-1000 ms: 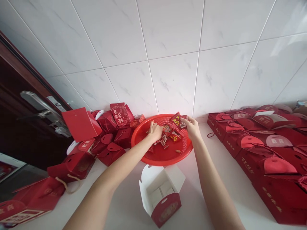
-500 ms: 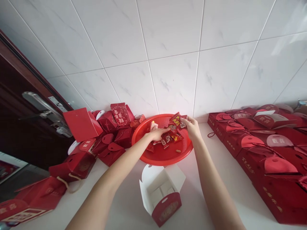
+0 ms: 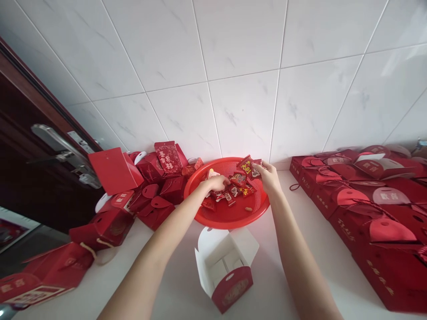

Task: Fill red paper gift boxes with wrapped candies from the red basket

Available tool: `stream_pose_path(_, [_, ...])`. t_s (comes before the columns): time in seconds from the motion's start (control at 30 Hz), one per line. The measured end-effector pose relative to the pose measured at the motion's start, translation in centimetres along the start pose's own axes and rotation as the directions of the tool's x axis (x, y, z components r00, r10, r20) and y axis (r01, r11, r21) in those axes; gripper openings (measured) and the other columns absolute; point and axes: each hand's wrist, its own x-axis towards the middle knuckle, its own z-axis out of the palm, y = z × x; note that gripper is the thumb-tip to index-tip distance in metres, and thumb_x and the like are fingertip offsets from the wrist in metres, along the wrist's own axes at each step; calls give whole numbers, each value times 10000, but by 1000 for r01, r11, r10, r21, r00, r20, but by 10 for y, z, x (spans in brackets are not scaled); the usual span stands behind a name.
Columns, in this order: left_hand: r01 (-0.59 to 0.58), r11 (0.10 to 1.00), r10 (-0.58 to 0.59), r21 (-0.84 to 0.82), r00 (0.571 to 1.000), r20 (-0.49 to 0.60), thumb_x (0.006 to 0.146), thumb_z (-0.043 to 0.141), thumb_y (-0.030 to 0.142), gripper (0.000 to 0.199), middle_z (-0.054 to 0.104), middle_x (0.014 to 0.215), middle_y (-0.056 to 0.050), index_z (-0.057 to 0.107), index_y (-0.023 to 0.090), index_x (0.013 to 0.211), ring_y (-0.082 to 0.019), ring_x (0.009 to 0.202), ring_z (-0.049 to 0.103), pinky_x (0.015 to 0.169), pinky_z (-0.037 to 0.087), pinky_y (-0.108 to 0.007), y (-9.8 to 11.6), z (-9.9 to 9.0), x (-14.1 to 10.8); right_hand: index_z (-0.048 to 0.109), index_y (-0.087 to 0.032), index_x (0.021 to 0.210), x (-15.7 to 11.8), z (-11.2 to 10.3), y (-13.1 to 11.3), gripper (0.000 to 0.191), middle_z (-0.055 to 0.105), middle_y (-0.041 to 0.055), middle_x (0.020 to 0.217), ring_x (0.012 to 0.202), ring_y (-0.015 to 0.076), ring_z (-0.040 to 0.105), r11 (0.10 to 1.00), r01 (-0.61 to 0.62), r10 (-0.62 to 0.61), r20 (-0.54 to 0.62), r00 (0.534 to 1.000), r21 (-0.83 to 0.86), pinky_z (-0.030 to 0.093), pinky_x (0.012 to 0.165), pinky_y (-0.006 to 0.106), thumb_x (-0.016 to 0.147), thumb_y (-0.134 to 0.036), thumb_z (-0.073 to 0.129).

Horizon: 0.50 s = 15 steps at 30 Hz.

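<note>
My right hand (image 3: 269, 178) is closed on small red snack packets (image 3: 247, 166), one with yellow characters, above the right rim of a red plastic basket (image 3: 230, 220). Inside the basket, my left hand (image 3: 217, 182) reaches down with its fingers drawn together among the wrapped sweets (image 3: 239, 179); whatever is in its fingertips is hidden. Several more red wrapped sweets lie beneath both hands, and a peanut (image 3: 248, 209) rests near the basket's front. Before the basket stands an open red gift box (image 3: 233, 289), white inside, its flaps spread.
Red gift boxes (image 3: 160, 211) crowd the left side of the white counter (image 3: 160, 284). Rows of closed red boxes with cords (image 3: 353, 213) fill the right. A tiled wall (image 3: 240, 115) rises behind, and a dark door with a metal handle (image 3: 60, 142) is at left.
My left hand has drawn back slightly to the left, its outstretched finger now curled in. My right hand keeps its hold on the packets, almost in place.
</note>
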Motion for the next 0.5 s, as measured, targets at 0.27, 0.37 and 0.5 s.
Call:
stream_pose_path(0.27, [44,999,-46,22,996,75,734,618,111,396,781,1019,-44,759,224,1087,-190,877,721,773,551,-241,0,-7,-6,629,-197,665,1,-2,5,271,630,-18,649,632,141,547,998,39,-39,14,999,-40,434,618,275,632,-416,785])
stream_pose_path(0.37, [79,994,-85,73,993,82,719,626,109,452,759,1072,-55,749,237,1135,-199,904,717,774,548,-242,2,-7,-9,635,-195,669,1,-2,5,268,632,-15,658,643,141,548,998,31,-30,18,999,-58,432,620,274,628,-418,779])
stream_pose_path(0.5, [90,987,-108,134,985,133,676,658,95,536,745,1147,-61,738,251,1183,-221,961,710,744,534,-230,14,-7,-13,637,-196,673,2,-2,5,260,625,-13,653,638,144,550,998,27,-26,21,999,-64,437,615,278,629,-418,766])
